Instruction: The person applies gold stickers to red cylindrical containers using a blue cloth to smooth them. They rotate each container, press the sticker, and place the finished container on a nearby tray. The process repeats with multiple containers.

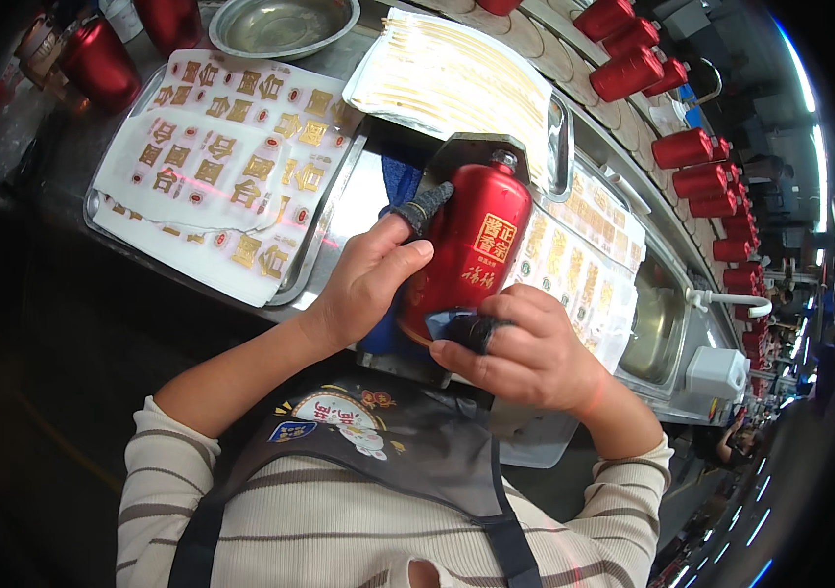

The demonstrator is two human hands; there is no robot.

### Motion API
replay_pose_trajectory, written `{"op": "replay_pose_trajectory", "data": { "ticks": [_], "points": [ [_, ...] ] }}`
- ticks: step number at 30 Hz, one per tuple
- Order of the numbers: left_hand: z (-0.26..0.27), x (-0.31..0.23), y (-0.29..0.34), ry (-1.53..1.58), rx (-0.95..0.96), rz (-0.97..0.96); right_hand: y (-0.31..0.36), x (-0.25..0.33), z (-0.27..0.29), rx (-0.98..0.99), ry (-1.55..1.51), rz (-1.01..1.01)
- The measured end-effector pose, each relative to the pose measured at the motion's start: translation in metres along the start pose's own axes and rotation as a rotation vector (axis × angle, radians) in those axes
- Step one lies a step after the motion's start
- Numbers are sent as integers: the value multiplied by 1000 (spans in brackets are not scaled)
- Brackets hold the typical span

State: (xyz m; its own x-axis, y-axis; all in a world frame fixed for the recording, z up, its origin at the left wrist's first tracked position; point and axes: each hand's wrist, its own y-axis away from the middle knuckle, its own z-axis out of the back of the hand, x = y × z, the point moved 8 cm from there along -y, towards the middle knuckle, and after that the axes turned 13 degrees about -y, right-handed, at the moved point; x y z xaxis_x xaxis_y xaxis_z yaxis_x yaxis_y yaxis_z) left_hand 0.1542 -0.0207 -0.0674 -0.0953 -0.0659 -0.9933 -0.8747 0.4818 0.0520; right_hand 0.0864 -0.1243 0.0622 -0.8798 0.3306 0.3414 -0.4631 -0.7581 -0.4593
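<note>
A glossy red bottle (471, 211) with gold lettering and a small dark neck lies tilted in front of me, its neck end against a dark angular holder (466, 147). My left hand (373, 274) holds the bottle's left side, with a dark cover on the index finger and the thumb near the front. Low on the bottle, my right hand (525, 353) has its fingers closed in a pinch; a dark cover wraps one finger. A small flat blue-grey piece (445, 322) shows at those fingertips, pressed to the bottle. Its kind is unclear.
Sheets of gold decals (212, 167) lie on a metal tray at left; more decal sheets (584, 265) lie at right. A metal bowl (285, 24) and white strip-covered sheet (452, 73) are behind. Red bottles (682, 147) line a conveyor beyond a sink (654, 328).
</note>
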Motion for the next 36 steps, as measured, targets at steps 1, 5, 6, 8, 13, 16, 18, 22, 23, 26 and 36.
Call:
{"op": "replay_pose_trajectory", "data": {
  "ticks": [1,5,6,8,13,16,18,22,23,26,36],
  "points": [
    [0,-1,0,-7,-14,4,0,-6,2,1,-46,-60],
    [4,-13,3,-245,-39,-56,23,-21,14,-123,191,-189],
    [6,-16,7,-350,-82,-160,31,-5,7,-184,32,-164],
    [4,-25,11,-624,-59,-347,37,-4,-1,-255,-270,-332],
    [-14,-42,28,-1044,23,-583,90,-90,39,-978,-346,-677],
    [-27,-57,25,-1222,40,-661,100,-55,28,-982,-334,-694],
    [-19,-59,1,-1287,-17,-641,100,-39,18,-963,-413,-709],
    [0,-65,-39,-1075,-127,-638,50,-43,9,-654,-279,-620],
    [4,-67,-44,-1044,-105,-613,38,-54,10,-668,-203,-597],
    [30,-82,-38,-803,-250,-582,14,-64,52,-708,249,-397],
    [1,-86,-85,-810,-208,-309,129,-79,47,-1121,-1044,-795]
  ]
}}
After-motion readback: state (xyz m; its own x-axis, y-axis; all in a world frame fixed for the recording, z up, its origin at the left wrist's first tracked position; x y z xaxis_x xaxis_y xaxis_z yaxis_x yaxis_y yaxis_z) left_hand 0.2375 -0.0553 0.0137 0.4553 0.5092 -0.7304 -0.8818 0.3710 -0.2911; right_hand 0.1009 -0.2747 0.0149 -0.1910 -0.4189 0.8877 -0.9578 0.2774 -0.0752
